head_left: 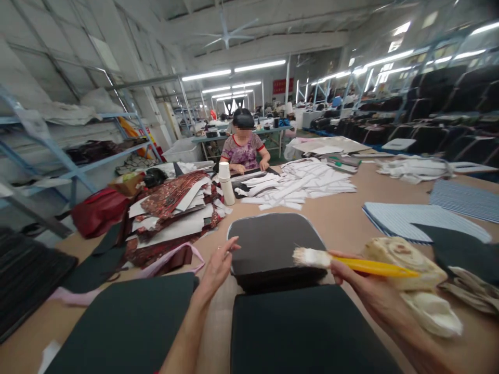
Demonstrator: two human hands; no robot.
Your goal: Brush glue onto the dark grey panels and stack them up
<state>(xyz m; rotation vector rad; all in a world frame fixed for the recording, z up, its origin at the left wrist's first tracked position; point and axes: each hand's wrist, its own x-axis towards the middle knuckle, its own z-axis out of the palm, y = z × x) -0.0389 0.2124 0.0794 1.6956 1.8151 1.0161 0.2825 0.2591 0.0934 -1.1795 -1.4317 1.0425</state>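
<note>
My right hand (360, 285) is closed around the yellow handle of a paintbrush (317, 258). The brush's pale, crusted bristles point left, over the right part of a stack of dark rounded panels (273, 239) with a light edge. My left hand (216, 267) has its fingers apart and holds nothing; its fingertips are at the stack's left edge, and I cannot tell whether they touch. Closer to me lies another dark panel stack (300, 327), and a dark green panel (132, 317) is at the lower left. Beside my right hand stands a crusted, cream-coloured container (405, 262).
White strips (304, 182) lie in a heap across the table, where a person (244, 148) sits working. Paper cups (225, 182) stand left of it, near piled red patterned fabric (171, 208). Striped fabric pieces (421, 218) are at right.
</note>
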